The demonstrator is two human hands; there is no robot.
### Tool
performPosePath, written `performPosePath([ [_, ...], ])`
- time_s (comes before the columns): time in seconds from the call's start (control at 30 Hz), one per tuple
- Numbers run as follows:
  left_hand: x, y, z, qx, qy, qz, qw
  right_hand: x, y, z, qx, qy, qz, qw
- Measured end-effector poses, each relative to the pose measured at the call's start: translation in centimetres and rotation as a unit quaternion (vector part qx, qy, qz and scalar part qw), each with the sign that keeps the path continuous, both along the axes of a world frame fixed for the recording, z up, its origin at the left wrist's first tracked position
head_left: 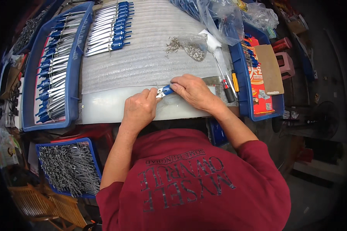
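Observation:
In front of me, over the white work surface, I hold a blue-and-silver metal tool [166, 91] level between both hands. My left hand [140, 109] is closed round its silver metal end, and much of that part is hidden inside my fist. At the other end, my right hand [194, 91] pinches the blue piece between thumb and fingers. A thin metal rod crosses the tool near its middle, between the hands. Beyond my hands, on the foam sheet [131, 69], small metal pins [174, 44] lie loose beside a clear bag of pins [194, 51].
Similar tools [111, 30] lie in a row at the back left. More fill a long blue tray [74, 77]. A blue bin of metal parts [69, 167] stands lower left. Screwdrivers [228, 89] lie beside the right blue tray [246, 96], which holds cardboard [269, 69].

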State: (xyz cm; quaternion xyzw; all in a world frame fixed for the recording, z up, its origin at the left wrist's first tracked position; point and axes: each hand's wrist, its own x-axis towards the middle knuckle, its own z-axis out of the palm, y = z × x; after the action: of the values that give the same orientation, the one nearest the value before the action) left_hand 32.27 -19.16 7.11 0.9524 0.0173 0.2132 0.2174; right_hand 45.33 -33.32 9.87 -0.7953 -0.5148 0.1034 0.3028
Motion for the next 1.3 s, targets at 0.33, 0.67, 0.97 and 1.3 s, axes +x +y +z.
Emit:
performPosePath([
  [0.33, -1.2, -1.2, 3.4, 0.023, 0.01, 0.028, 0.999, -0.9, -0.4, 1.2, 0.067, 0.236, -0.017, 0.969],
  [0.67, -1.2, -0.6, 4.4, -0.033, 0.001, -0.04, 0.999, -1.2, -1.3, 2.4, 0.068, 0.321, -0.045, 0.944],
  [0.97, -0.9, -1.4, 4.7, 0.039, -0.017, 0.015, 0.999, -2.1, -0.9, 1.3, 0.16, 0.179, -0.087, 0.967],
  [1.3, -1.2, -0.8, 4.6, -0.039, -0.015, -0.036, 0.998, -1.2, -1.3, 3.0, 0.087, 0.188, -0.001, 0.978],
])
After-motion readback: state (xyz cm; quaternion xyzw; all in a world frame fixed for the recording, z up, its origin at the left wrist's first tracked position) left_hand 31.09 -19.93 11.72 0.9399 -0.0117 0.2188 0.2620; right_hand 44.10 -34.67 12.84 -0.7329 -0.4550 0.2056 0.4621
